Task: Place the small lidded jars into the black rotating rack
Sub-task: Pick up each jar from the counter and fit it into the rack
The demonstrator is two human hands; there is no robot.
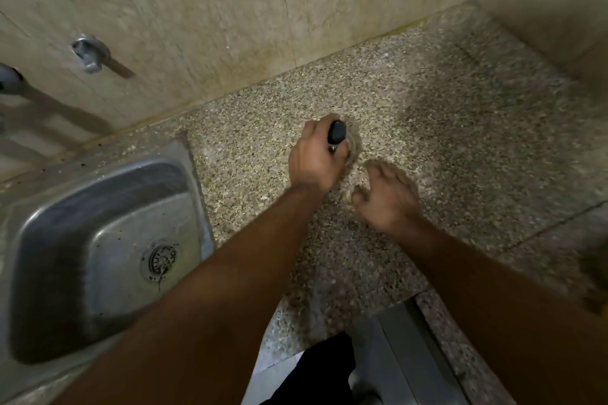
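1. The countertop [444, 102] is speckled granite, beige and grey with dark flecks.
2. The wall [197, 10] is cream marble tile with faint brown veining.
3. The sink [39, 240] is dull silver steel, dark specks around its drain [162, 260].
4. The left hand [314, 158] grips something with a glossy black top [338, 131].

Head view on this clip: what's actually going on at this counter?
A person stands at a speckled stone counter beside a steel sink. The left hand grips a small object with a black top, probably a lidded jar, though blur hides detail. The right hand hovers beside it, fingers curled and empty. No black rack is in view.
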